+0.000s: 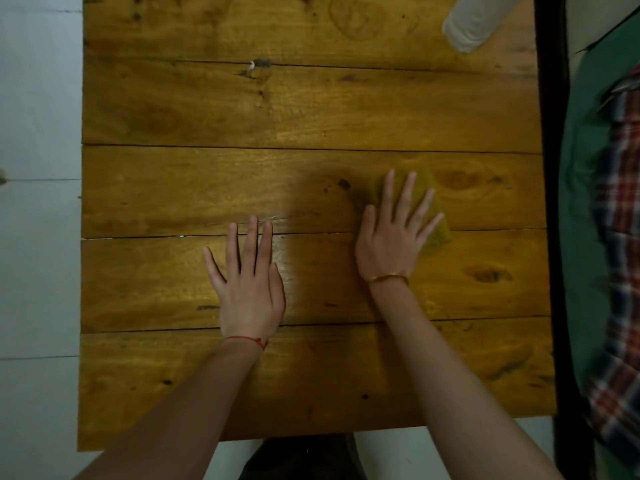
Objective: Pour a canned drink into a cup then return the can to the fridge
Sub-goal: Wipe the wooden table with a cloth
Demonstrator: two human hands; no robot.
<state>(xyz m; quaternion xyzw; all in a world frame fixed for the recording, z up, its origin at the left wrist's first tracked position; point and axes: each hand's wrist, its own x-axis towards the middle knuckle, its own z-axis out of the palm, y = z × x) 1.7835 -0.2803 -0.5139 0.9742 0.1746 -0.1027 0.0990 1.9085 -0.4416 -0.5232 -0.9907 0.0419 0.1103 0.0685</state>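
Both my hands lie flat on a wooden plank table (pixel 173 109). My left hand (pixel 249 285) rests palm down on the bare wood with fingers spread and holds nothing. My right hand (pixel 394 233) presses flat, fingers apart, on a mustard-yellow cloth (pixel 436 230) that sticks out beyond its fingertips and to its right. At the table's far right corner stands a pale translucent cup (pixel 474 22), partly cut off by the frame's top edge. No can and no fridge are in view.
A white tiled floor (pixel 38 237) lies left of the table. On the right, past a dark frame edge (pixel 554 168), hang green fabric and a red-blue plaid cloth (pixel 616 271). My dark trousers (pixel 301 459) show below the table's near edge.
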